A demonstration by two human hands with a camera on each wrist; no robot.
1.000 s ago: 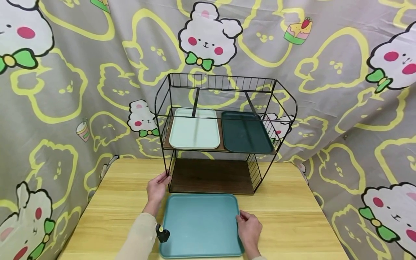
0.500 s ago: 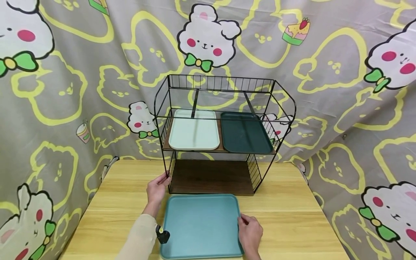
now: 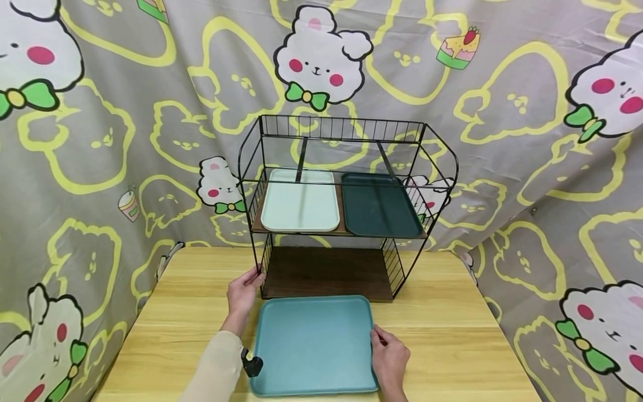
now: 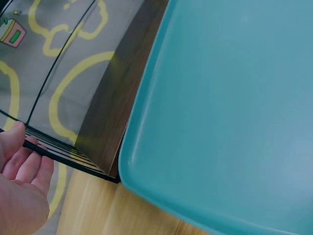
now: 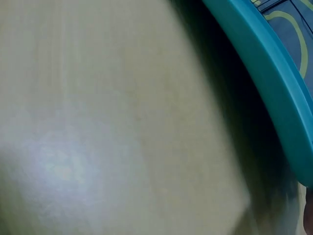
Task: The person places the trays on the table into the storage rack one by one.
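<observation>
Right hand (image 3: 389,357) fingers pinch the tray (image 3: 313,343) edge; left hand (image 3: 242,293) fingers curl round the rack (image 3: 346,212) post; the tray should slide in level.

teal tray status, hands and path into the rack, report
Left hand steadies black rack at its front left leg. Right hand grips teal tray by its right edge. Tray sits just short of the lower shelf; nothing blocking it.
</observation>
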